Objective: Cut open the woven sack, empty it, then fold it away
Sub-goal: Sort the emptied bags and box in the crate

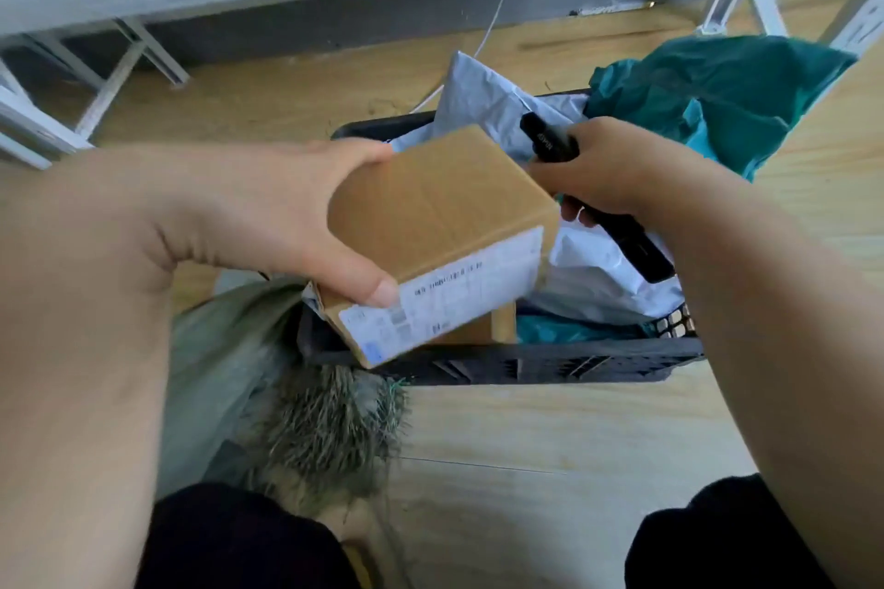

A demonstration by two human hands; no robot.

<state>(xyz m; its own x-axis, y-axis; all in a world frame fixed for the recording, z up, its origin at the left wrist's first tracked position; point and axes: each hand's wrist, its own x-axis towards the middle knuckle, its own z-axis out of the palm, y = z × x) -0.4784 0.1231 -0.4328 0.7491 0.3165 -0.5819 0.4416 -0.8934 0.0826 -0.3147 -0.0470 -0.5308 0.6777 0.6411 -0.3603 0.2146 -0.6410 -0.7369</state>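
My left hand (pixel 287 210) grips a brown cardboard box (pixel 445 225) with a white shipping label, holding it above a black plastic crate (pixel 574 361). Just right of the box, my right hand (pixel 607 167) holds a black handheld tool (pixel 550 144) whose other end sticks out below my fingers. The grey-green woven sack (pixel 225 363) lies crumpled on the floor at lower left, its cut edge frayed into loose fibres (pixel 330 430) against the crate's front.
The crate holds white poly mailers (pixel 598 273) and teal bags (pixel 717 100). White metal shelf legs (pixel 119 67) stand at left and far right. A white cable (pixel 497 10) runs down the grey wall. My dark-clothed knees (pixel 248 540) frame the wooden floor (pixel 550 435).
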